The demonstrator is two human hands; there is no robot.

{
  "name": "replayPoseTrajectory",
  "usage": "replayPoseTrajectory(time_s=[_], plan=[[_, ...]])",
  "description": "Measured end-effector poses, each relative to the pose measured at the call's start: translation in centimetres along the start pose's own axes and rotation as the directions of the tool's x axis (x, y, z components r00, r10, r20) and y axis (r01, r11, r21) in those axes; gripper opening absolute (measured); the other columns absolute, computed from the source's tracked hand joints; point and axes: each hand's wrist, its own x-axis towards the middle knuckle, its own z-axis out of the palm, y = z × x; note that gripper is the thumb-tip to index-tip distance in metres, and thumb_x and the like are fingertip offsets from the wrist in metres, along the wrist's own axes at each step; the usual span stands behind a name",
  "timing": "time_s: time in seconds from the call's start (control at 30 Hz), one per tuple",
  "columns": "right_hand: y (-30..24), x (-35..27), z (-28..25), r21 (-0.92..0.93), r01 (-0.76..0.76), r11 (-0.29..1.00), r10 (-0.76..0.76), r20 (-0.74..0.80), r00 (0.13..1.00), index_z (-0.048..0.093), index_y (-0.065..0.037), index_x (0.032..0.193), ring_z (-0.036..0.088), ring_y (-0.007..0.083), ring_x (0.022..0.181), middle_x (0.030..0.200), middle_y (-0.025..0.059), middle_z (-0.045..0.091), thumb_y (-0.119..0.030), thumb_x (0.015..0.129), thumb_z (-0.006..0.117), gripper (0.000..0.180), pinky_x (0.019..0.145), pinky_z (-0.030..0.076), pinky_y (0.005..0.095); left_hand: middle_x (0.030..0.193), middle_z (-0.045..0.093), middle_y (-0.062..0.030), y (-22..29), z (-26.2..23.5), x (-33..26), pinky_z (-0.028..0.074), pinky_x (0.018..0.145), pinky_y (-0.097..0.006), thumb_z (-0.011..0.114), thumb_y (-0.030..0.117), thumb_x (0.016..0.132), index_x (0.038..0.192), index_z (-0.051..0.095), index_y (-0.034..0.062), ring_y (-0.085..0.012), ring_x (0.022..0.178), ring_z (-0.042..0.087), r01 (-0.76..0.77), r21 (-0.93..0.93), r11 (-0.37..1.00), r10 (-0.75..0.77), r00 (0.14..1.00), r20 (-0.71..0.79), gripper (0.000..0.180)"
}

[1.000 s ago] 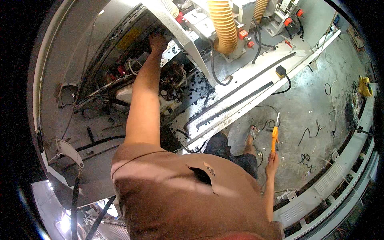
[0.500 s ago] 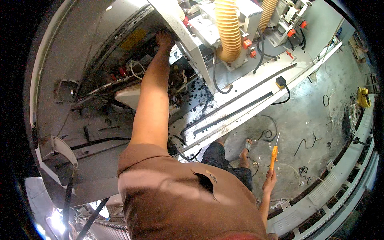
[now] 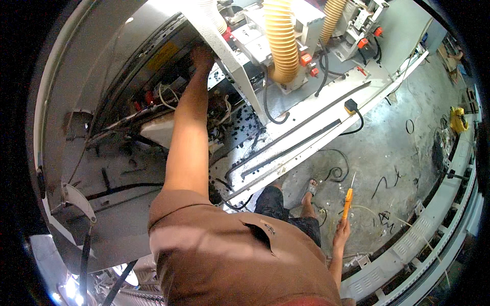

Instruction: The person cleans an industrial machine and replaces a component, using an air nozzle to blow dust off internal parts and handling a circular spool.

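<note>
My left arm stretches far into an opened grey machine, past its upright white panel [image 3: 224, 56]. At its end my left hand [image 3: 201, 57] is in dark shadow, and its fingers are too dim to read. Near that forearm lie pale wires [image 3: 167, 97], red parts [image 3: 148, 97] and a white casing [image 3: 157, 131]. Low on my right side, my right hand [image 3: 341, 232] is closed round an orange tool [image 3: 347, 201] with a long, thin metal shaft pointing away from me. The tool stays above the floor, apart from the machine.
Ribbed tan hoses [image 3: 280, 41] and orange-red knobs [image 3: 305, 59] sit on the machine's units. Black bits [image 3: 245, 120] litter its bed. A black plug with cable [image 3: 351, 106] rests on the front rail. Loose cables [image 3: 337, 173] lie on the concrete floor [image 3: 377, 153]; a long grey rail [image 3: 403, 237] runs along the right.
The whole view has shifted a little, so the machine sits slightly further left. My left hand stays inside the machine, and my right hand still holds the orange tool.
</note>
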Motion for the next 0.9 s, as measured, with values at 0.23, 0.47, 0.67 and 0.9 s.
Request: replayPoseTrajectory(time_s=[0.23,0.47,0.67,0.9], plan=[[-0.5,-1.1,-0.8,-0.033,-0.019,0.999,0.017,-0.060,0.998,0.061,-0.008,0.096,0.037,0.0041,0.060,0.072,-0.0070,0.044,-0.045,0.111,0.049,0.041,0.054,0.029,0.0239,0.150,0.047,-0.0307,3.8,0.1,-1.8,0.033,0.114,-0.066,0.049,0.055,0.101,0.151,0.050,0.0072,-0.0491,0.136,0.047,0.064,-0.124,0.990,-0.051,0.993,0.106,0.069],[0.5,-0.7,-0.5,-0.044,0.007,0.999,-0.008,-0.020,1.000,0.062,-0.008,0.096,0.039,0.0042,0.062,0.073,-0.0069,0.045,-0.043,0.111,0.050,0.040,0.055,0.030,0.0241,0.157,0.042,-0.0290,1.3,-0.7,-1.5,0.024,0.120,-0.067,0.050,0.060,0.099,0.155,0.046,0.0122,-0.0493,0.144,0.041,0.179,-0.063,0.982,-0.187,0.972,-0.144,0.074],[-1.9,-0.6,-0.3,-0.198,0.064,0.978,-0.055,0.050,0.997,0.062,-0.003,0.100,0.040,0.0067,0.065,0.073,-0.0051,0.045,-0.040,0.110,0.052,0.039,0.058,0.034,0.0266,0.124,0.069,-0.0274,-2.0,-2.7,-0.5,0.052,0.100,-0.060,0.059,0.043,0.094,0.130,0.067,0.0063,-0.0483,0.114,0.067,-0.043,-0.120,0.992,0.053,0.995,0.080,0.052],[-1.9,-0.1,-0.8,-0.289,0.101,0.952,-0.089,0.053,0.995,0.063,-0.001,0.101,0.046,0.0092,0.070,0.080,-0.0013,0.053,-0.039,0.110,0.052,0.041,0.062,0.038,0.0281,0.089,0.073,-0.0264,7.5,-12.8,-16.8,0.058,0.069,-0.057,0.058,0.030,0.099,0.113,0.067,0.0086,-0.0467,0.085,0.072,0.099,-0.338,0.936,-0.062,0.991,0.119,0.028]])
